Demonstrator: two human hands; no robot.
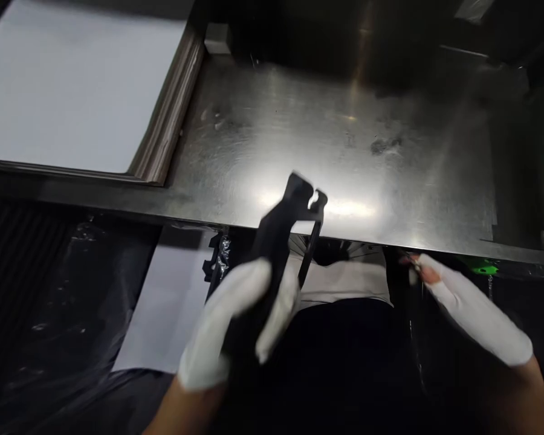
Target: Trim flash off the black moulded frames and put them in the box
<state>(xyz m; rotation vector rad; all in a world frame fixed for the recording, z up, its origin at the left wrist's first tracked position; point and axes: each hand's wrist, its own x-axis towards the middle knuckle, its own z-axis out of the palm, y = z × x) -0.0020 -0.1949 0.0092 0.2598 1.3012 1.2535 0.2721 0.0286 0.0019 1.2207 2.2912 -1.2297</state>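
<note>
My left hand [236, 314], in a white glove, is closed around a long black plastic part [274, 235]. The part tilts up and to the right, its hooked end above the front edge of the metal table [403, 187]. My right hand [453, 290] wears a white glove that leaves some fingertips bare. It is just below the table edge on the right, thumb and fingers pinched together. Something small seems to be between them, too blurred to name. A bright green object [485, 269] lies beyond that hand, under the edge.
A thick stack of white sheets [72, 84] stands at the table's left. Behind it sits a small pale block [217, 37]. Below the edge, left of my body, are a white sheet [165, 302], dark plastic film [100, 290] and another black part [214, 260].
</note>
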